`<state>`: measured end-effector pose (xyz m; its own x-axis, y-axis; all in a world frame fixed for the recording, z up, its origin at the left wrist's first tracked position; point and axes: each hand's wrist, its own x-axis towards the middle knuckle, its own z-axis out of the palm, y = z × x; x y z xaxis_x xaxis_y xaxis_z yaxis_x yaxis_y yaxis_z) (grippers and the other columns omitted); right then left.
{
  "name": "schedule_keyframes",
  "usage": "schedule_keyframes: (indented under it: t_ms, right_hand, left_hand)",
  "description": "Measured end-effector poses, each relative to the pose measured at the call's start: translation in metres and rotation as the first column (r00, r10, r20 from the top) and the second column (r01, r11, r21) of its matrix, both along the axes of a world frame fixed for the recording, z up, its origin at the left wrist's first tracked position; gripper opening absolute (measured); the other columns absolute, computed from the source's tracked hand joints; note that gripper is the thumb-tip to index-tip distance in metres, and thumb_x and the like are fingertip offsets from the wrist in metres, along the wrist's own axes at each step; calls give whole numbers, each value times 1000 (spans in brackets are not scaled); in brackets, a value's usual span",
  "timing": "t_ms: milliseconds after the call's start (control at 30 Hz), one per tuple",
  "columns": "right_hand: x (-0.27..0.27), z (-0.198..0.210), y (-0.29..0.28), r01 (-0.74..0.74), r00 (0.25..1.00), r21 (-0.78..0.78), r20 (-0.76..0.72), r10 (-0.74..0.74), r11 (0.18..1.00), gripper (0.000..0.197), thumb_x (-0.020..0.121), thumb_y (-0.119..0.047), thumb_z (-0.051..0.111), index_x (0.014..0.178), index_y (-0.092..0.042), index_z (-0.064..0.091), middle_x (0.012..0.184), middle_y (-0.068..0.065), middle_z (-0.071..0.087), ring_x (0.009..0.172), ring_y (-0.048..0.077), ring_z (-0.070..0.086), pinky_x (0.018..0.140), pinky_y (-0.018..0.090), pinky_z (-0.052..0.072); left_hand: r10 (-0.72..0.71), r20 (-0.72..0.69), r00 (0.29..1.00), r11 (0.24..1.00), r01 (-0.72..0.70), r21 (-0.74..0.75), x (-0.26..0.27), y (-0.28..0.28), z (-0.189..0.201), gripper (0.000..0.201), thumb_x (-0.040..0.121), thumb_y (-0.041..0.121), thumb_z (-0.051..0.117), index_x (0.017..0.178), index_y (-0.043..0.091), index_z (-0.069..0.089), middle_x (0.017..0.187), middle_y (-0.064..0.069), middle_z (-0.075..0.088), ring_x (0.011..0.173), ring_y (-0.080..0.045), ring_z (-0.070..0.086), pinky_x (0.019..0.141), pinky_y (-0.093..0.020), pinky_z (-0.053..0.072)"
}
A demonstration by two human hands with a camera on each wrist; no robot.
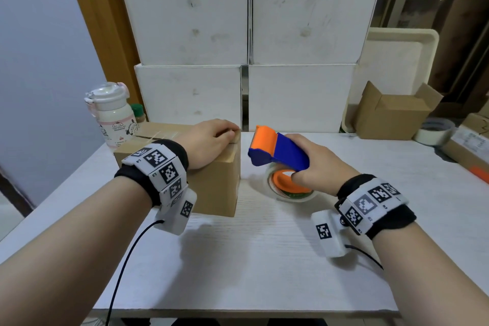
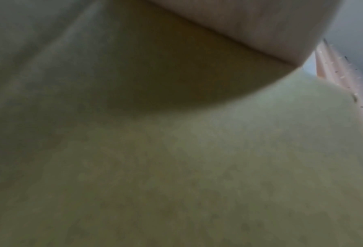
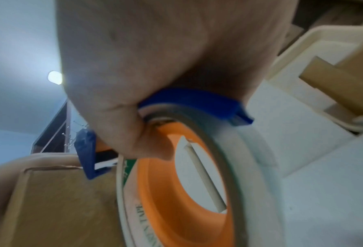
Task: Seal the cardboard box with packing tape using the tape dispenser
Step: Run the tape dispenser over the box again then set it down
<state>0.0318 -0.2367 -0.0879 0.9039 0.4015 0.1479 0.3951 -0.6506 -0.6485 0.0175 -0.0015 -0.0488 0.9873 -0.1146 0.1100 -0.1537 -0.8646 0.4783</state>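
A small brown cardboard box (image 1: 214,182) sits on the white table, flaps closed, with clear tape across its top at the left. My left hand (image 1: 211,140) lies flat on the box's top, fingers reaching its far right corner. In the left wrist view only blurred cardboard (image 2: 176,167) and my palm show. My right hand (image 1: 315,164) grips the blue and orange tape dispenser (image 1: 277,151) just right of the box, above the table. Its roll of clear tape (image 3: 235,167) hangs below on an orange hub (image 3: 161,192), where my thumb rests. The box edge (image 3: 49,200) is close beside the dispenser.
White boxes (image 1: 246,34) are stacked behind the table. A white bottle (image 1: 113,114) stands left of the box. At the right are an open cardboard box (image 1: 394,114), a spare tape roll (image 1: 434,131), a beige tray (image 1: 402,42) and more cartons (image 1: 468,145).
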Motion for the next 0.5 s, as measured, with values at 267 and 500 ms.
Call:
schedule_keyframes:
  t_ms: [267,500]
  right_hand:
    - [3,3,-4,-2,1000,-145,15,4,989,72,77,-14,59,138,-41,35,114,-10,57,96,12,56,80,20,42]
    - [8,18,11,-9,998,-310,53,26,951,64,80,-24,56,138,-39,35,116,-7,59,101,18,57,90,33,49]
  left_hand:
    - [5,-3,1000,1000,-5,-17,-1,0,1,35,101,28,33,130,27,52,135,8,52,123,-12,45,96,-20,29]
    - [13,-6,1000,1000,-13,-16,0,1,0,34,100,34,34,128,29,53,134,8,53,121,-13,48,96,-23,33]
